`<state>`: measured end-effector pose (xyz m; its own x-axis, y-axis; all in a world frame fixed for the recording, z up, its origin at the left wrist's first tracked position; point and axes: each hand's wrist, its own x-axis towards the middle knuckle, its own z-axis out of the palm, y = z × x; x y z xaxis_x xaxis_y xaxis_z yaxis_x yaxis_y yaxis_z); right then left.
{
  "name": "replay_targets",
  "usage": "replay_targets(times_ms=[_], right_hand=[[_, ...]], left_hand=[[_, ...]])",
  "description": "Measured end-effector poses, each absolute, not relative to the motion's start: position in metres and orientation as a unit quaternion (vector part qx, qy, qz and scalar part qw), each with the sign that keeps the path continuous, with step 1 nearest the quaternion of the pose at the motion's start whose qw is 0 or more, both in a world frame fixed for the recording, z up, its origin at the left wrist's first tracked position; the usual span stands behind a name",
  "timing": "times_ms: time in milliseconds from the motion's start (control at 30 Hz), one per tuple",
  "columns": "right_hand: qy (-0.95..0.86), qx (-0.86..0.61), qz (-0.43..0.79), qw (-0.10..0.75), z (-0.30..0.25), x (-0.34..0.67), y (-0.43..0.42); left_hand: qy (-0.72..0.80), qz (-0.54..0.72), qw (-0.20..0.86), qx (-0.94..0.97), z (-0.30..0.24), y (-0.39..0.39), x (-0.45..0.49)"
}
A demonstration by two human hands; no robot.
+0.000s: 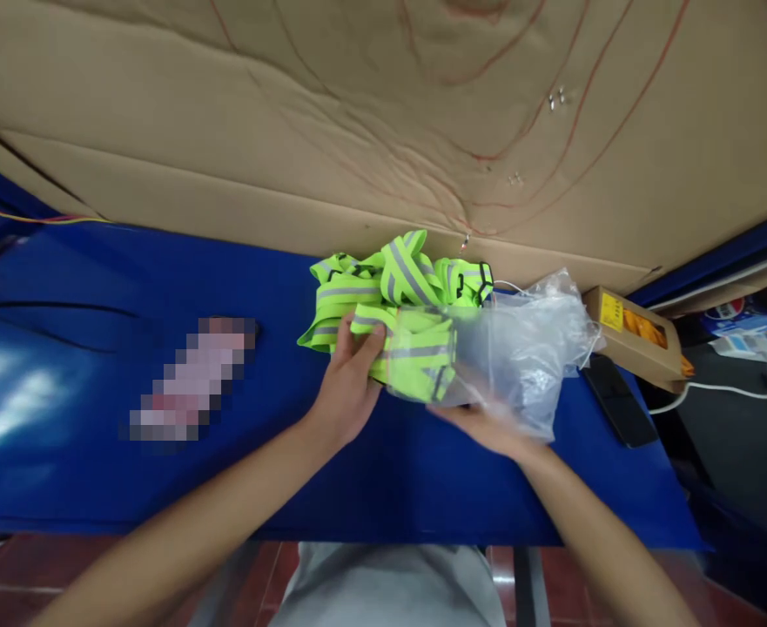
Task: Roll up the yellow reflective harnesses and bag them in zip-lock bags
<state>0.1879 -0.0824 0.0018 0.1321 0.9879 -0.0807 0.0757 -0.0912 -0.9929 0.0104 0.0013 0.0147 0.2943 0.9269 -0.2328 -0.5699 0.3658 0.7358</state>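
My left hand [350, 374] is closed on a folded bundle of neon-yellow reflective straps [419, 348] with grey stripes. The bundle's right part lies inside a clear plastic bag [471, 348]. My right hand [481, 427] is at the bag's lower edge; motion blurs it and its fingers are partly hidden, so its grip is unclear. Just behind the bundle, a loose heap of similar reflective straps [344, 300] with black buckles rests on the blue table [396, 488]. To the right is a pile of clear plastic bags [540, 340].
A black phone [618, 401] lies right of the bags, near a cardboard box [637, 335] with orange contents and a white cable [716, 389]. A pixelated item [193, 383] lies on the left. Behind the table stands a brown cardboard panel [259, 148] with reddish wires.
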Motion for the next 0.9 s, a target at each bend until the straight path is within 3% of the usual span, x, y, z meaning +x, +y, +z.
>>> replay_targets(times_ms=[133, 333, 533, 700, 900], right_hand=[[-0.352, -0.531, 0.551, 0.539, -0.001, 0.162, -0.088], [-0.265, -0.543, 0.488, 0.630, 0.007, 0.179, -0.082], [-0.349, -0.602, 0.424, 0.580, -0.004, 0.186, -0.086], [-0.451, -0.618, 0.373, 0.525, -0.004, 0.181, -0.084], [-0.484, -0.593, 0.398, 0.506, -0.003, 0.178, -0.081]], left_hand=[[0.310, 0.439, 0.797, 0.276, 0.015, -0.006, 0.010], [0.324, 0.346, 0.767, 0.433, 0.012, -0.002, 0.008], [0.301, 0.252, 0.821, 0.415, -0.007, -0.010, 0.015], [0.274, 0.286, 0.846, 0.357, -0.016, -0.018, 0.018], [0.282, 0.313, 0.839, 0.344, -0.015, -0.018, 0.018]])
